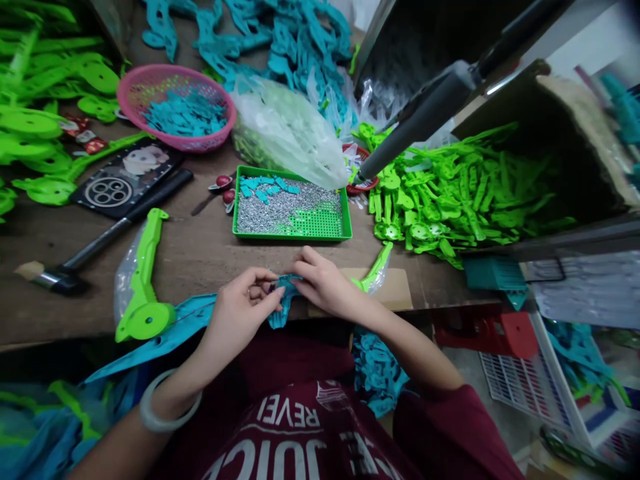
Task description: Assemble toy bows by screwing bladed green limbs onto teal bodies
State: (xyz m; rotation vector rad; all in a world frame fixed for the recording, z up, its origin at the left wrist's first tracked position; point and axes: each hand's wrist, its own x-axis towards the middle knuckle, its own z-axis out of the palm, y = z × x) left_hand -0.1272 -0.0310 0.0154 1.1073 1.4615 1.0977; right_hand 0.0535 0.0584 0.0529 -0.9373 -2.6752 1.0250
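Between my two hands, close to the table's front edge, is a blue plastic part (281, 313) with a long flat blade running out to the left under my left forearm. My left hand (245, 297) pinches its near end with thumb and fingers. From the other side my right hand (320, 280) grips the same part, its fingers curled over the top. A green plastic arm with a round end (145, 320) lies left of my left hand, with clear film on it. Just beyond my hands sits a green tray (293, 236) of small metal pins and little blue pieces.
A pink basket (125, 110) holds small blue pieces. A hammer (100, 240) and a phone (130, 177) lie at left. Green parts pile up (450, 193) at right, beside a slanting grey rod (420, 120). A plastic bag (290, 127) stands behind the tray.
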